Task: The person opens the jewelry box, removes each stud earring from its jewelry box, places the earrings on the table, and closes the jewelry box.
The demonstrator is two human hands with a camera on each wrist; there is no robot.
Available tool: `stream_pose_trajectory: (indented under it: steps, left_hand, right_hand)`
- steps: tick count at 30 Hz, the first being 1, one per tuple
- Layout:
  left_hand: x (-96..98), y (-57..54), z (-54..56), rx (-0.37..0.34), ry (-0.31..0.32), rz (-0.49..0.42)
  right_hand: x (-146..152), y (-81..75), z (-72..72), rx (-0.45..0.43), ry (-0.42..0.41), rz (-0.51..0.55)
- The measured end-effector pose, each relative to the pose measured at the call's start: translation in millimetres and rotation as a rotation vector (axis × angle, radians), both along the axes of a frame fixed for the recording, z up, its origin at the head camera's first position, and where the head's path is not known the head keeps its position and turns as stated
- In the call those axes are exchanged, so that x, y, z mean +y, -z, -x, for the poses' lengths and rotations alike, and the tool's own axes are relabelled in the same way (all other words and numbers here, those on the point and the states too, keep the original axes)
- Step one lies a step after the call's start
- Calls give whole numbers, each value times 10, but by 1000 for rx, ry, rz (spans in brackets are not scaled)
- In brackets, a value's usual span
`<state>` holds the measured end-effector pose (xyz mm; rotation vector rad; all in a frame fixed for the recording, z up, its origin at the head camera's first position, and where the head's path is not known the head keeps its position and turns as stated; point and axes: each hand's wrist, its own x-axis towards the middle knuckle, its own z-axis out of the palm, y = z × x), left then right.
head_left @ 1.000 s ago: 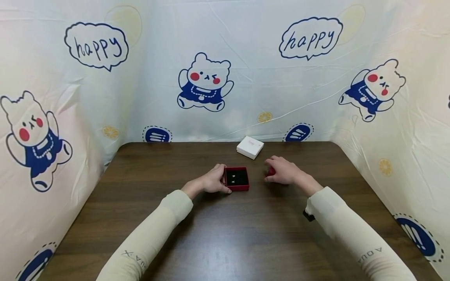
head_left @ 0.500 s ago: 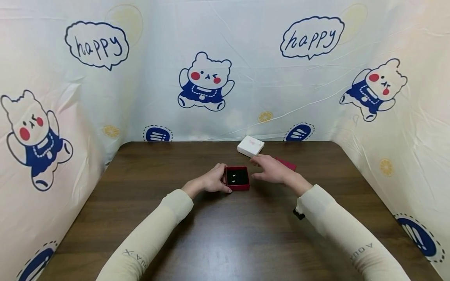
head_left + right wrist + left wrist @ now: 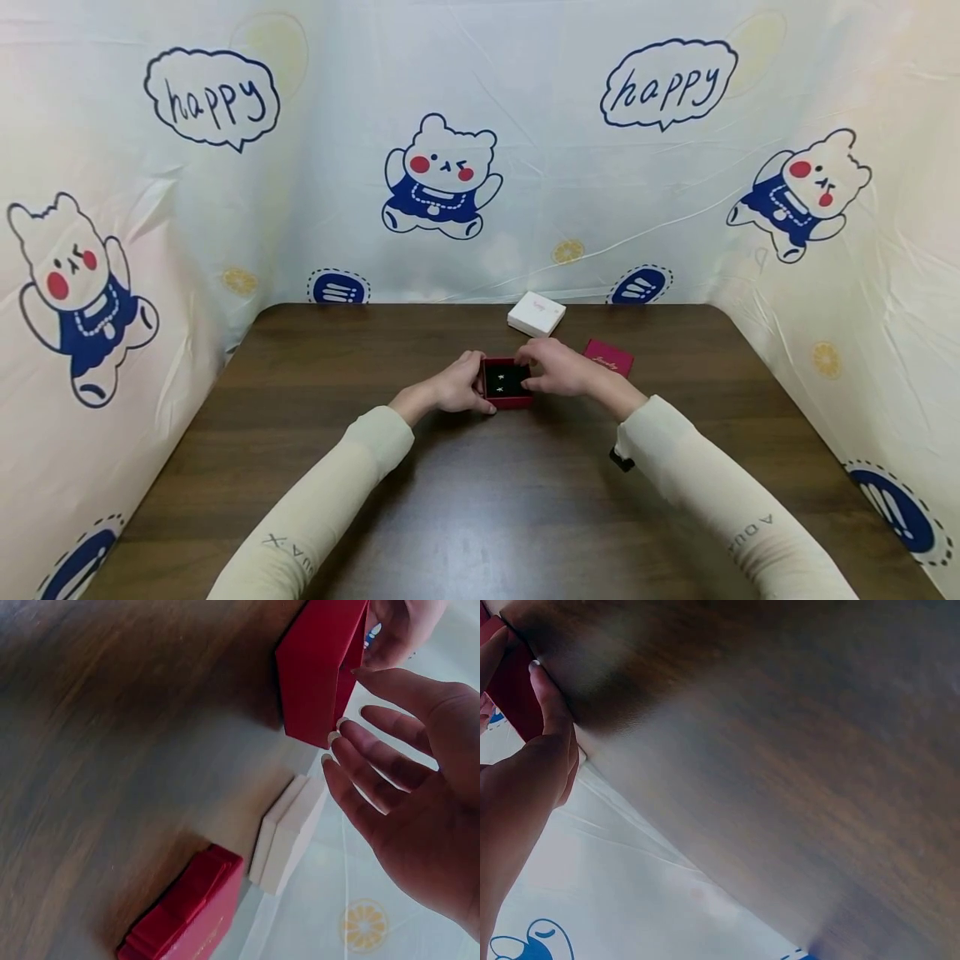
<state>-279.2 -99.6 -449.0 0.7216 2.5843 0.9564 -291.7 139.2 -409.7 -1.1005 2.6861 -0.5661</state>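
A small red jewelry box (image 3: 512,403) without its lid stands on the table, its black lining holding a pair of small star-like earrings (image 3: 500,377). My left hand (image 3: 453,385) grips the box by its left side, fingers behind and thumb at the near corner. In the left wrist view, fingertips press along the red box wall (image 3: 517,690). My right hand (image 3: 558,367) hovers at the box's right rim. The right wrist view shows its fingers (image 3: 375,761) fairly straight, with one fingertip reaching just inside the opening. Nothing is visible in that hand.
A red lid (image 3: 609,358) with gold lettering lies right of the box, partly behind my right wrist. Farther back stands a white box (image 3: 536,313) near the far table edge. Printed cloth (image 3: 330,192) hangs around the brown wooden table (image 3: 495,508).
My right hand has let go of the red lid, leaving it on the table, and has moved left to the jewelry box. The left hand keeps its hold in place.
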Motion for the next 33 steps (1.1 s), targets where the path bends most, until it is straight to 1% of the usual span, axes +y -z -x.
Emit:
stream_pose_trajectory:
  steps: [5,11,18,22,27,33]
  left_hand:
    - [-4,6,-5,8,3,-2]
    - [-22,20,3,16,9,-10]
    - [-12,20,-23,-7,-5,-19]
    - [4,22,-34,-10,-5,-17]
    - [3,27,-21,-4,-3,-25]
    - [-1,38,16,1,4,-22]
  right_hand:
    - [-68,44,19,23,20,-32]
    - [-125,82,49,47,29,-38]
    - [-193,112,58,-12,43,-30]
    - [-224,139,70,-23,46,-41]
    - [-273,164,93,16,61,-85]
    - [-318,173,110,56,76,-113]
